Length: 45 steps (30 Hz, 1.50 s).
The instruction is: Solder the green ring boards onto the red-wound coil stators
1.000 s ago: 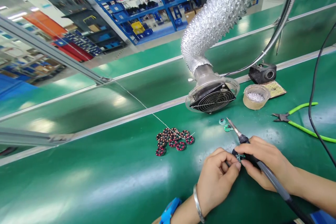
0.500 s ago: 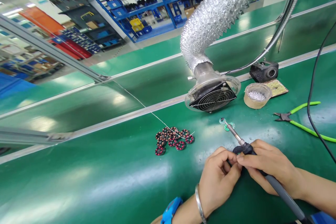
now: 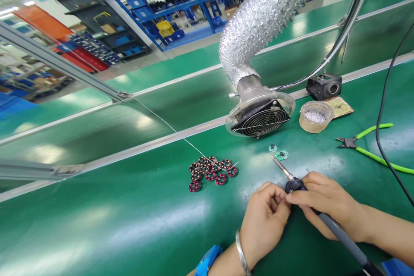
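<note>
Green bench top (image 3: pixel 113 220) lies under both hands. The left hand (image 3: pixel 267 213) pinches a small dark part (image 3: pixel 288 187), mostly hidden; the right hand (image 3: pixel 333 202) grips a soldering iron (image 3: pixel 336 229), pointed forward, probably sparing the fingers. Beyond lie circuit boards (image 3: pixel 282 155), then a fan (image 3: pixel 263 120), perhaps placed to draw fumes; blue shelves (image 3: pixel 199 0) stand behind.

Gleams smooth and glossy across the green worktop (image 3: pixel 97 233). Looks like rough, crinkled metal foil along the exhaust duct (image 3: pixel 258 26), clear shiny plastic around the hood flange (image 3: pixel 241 110), dull silvery metal along the frame rail (image 3: pixel 194 131). Shows bare metal on the barrel (image 3: pixel 282 168) of the soldering iron (image 3: pixel 296 184), matt grey plastic or rubber on its handle (image 3: pixel 334 227). Appears as smooth plastic on the green handles (image 3: pixel 371 156) of the cutters (image 3: pixel 349 142), polished metal on the bangle (image 3: pixel 241 252).
</note>
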Tool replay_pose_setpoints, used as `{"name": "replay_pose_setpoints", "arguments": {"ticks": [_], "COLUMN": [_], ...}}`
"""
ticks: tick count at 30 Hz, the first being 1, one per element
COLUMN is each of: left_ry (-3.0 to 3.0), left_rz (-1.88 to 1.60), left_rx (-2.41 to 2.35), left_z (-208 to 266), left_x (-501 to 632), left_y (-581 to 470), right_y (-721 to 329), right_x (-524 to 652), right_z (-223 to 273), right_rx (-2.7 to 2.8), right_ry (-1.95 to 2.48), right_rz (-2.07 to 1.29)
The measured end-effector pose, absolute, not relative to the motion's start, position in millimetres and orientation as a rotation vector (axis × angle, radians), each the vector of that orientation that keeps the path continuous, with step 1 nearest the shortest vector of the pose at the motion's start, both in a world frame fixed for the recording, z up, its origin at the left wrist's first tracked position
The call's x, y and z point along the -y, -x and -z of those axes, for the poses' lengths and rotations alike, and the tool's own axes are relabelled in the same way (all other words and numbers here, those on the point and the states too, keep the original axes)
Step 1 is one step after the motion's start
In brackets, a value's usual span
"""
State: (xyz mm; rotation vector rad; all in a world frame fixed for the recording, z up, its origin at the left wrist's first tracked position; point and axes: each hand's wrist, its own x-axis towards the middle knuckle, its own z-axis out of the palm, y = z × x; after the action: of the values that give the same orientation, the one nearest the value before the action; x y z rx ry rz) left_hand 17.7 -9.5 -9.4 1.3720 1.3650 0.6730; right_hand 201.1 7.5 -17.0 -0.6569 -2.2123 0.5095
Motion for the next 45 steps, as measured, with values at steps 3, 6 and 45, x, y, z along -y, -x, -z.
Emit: {"name": "replay_pose_setpoints", "arguments": {"ticks": [3,6,45], "left_ry": [-1.347,-1.320,-1.324], "left_rz": [-0.643,-0.645,-0.677], "left_rx": [-1.368,-1.375,-1.394], "left_z": [8,6,5], "left_x": [8,9,7], "left_y": [-18,-19,-21], "right_y": [-203,-211,-232], "right_x": [-8,-5,9], "right_z": [12,3,-25], "right_rx": [2.146,2.063,2.011], "right_ry": [0.657,0.695,0.880], "right_rz": [-0.571,-0.569,-0.815]}}
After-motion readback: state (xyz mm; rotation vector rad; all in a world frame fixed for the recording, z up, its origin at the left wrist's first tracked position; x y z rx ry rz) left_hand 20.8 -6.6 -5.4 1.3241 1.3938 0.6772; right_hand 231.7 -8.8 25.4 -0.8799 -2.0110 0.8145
